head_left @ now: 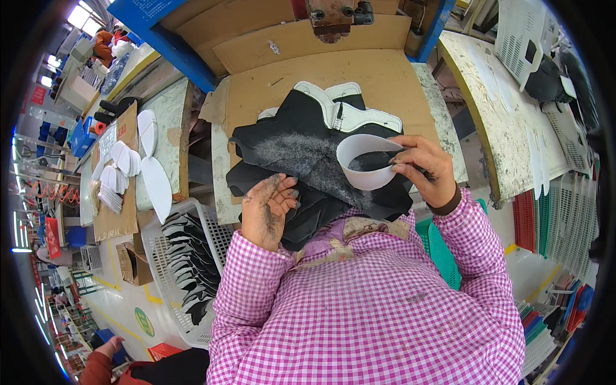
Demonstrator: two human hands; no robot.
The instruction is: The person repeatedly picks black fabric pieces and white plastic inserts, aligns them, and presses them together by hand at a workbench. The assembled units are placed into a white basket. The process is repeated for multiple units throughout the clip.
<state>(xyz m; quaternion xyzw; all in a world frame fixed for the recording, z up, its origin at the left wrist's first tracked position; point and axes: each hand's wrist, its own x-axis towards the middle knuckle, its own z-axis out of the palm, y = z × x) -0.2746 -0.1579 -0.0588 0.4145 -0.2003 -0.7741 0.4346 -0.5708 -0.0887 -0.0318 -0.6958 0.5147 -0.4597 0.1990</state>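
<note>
Head view is showing the person's right hand (431,172) coming in from the right, its wrist bending inward and its thumb and fingers pinching the edge of a white band (367,182). The left hand (264,208) is pointing upward from its checked sleeve (247,269), palm partly turning inward, fingers curling loosely with nothing visible between them; whether its fingertips are touching the material beneath is not showing clearly.

The band is curving round into an open loop, looking smooth and slightly translucent, and is standing out over the right part of a pile of black sheets (276,151). These sheets are overlapping unevenly, with grey specks scattering across the top one. White-faced pieces (375,119) with dark outlines are lying at the pile's far edge.

Beyond them, a brown cardboard sheet (385,72) is leaving bare room toward the back, where a blue frame (183,61) is bounding the work surface and a metal head (330,20) is hanging above. The person's body is closing off the near edge. A white basket (160,247) is standing at the left, and a green basket (452,269) is showing beside the right sleeve.
</note>
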